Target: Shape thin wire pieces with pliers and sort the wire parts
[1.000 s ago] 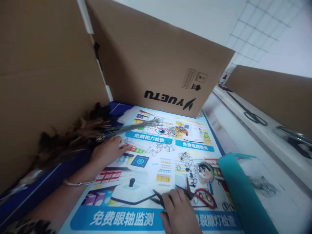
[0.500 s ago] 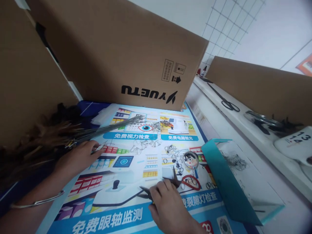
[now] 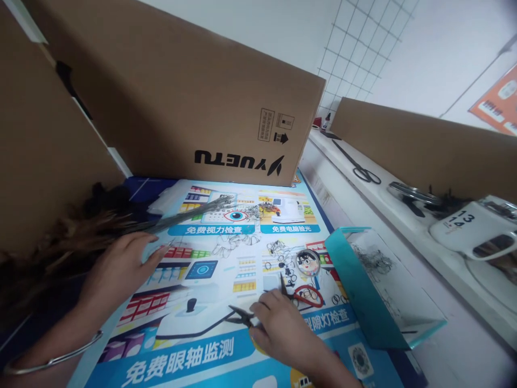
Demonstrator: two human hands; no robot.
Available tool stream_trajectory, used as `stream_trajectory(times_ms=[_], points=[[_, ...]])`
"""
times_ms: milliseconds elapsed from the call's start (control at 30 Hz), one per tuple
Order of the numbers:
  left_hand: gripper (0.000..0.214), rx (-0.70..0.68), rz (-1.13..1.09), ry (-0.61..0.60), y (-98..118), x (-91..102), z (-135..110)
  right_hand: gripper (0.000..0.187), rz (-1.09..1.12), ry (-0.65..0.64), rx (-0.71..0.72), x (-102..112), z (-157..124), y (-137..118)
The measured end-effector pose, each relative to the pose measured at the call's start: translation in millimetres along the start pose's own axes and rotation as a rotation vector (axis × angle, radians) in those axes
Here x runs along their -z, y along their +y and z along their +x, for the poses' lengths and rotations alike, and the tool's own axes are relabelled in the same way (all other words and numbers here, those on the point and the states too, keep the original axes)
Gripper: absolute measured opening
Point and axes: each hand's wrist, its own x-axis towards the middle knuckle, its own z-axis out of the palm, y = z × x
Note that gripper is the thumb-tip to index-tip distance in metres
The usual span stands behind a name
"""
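I am closing my right hand (image 3: 283,328) around the small black metal snips (image 3: 240,319). My fingers are curling over the handles, and the pointed ends are poking out to either side of my knuckles, low over the colourful printed poster (image 3: 210,269) that covers the table.

My left hand (image 3: 117,264), with a thin silver bangle (image 3: 52,358) on its wrist, is lying palm down at the poster's left edge. It is resting against the bundle of dark brown feathers (image 3: 76,237), and its fingers are stretching toward the long grey wire stems (image 3: 197,210) that fan out from the bundle. I cannot tell whether the fingertips are pinching a stem or only touching it.

Small metal rings (image 3: 283,250) are lying scattered on the poster just beyond my right hand, beside a round badge with a cartoon face (image 3: 307,262). A shallow teal paper tray (image 3: 351,280) to the right is holding a small heap of tangled wire bits (image 3: 374,261).

Judging from this, the work is only partway along. Some metal pieces are gathered in the tray, many rings are loose, and the feathers are bunched on their stems with the snips not yet touching them.

A large brown cardboard box (image 3: 181,108) is standing behind the poster. A white mug with black numbers (image 3: 472,231) and long black scissors (image 3: 361,170) are sitting on the white ledge at the right.
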Motion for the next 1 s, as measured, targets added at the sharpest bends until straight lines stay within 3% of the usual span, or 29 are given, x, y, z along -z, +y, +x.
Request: stream_trajectory(times_ms=[167,300,400,533,733,1000], points=[[0.041,-0.085,-0.137,-0.076,19.6,-2.5,-11.2,0.023,-0.088,0.035,-0.095,29.0,13.6,42.7],[0.034,-0.086,-0.458,-0.181,76.2,-2.3,-32.2,0.029,-0.102,0.086,-0.186,37.2,47.4,87.0],[0.024,-0.120,-0.647,-0.292,127.5,-9.7,-53.8,0.036,-0.026,0.120,-0.152,30.1,79.0,112.6],[0.017,-0.232,-0.719,-0.378,175.2,-22.7,-82.9,0.051,-0.006,0.086,-0.127,16.6,108.4,132.8],[0.015,-0.456,-0.624,-0.473,188.5,-27.5,-111.0,0.025,0.050,0.062,-0.129,7.8,113.8,146.1],[0.013,-0.598,-0.631,-0.511,187.4,-25.7,-117.2,0.007,0.115,0.143,-0.236,-2.4,111.1,148.6]])
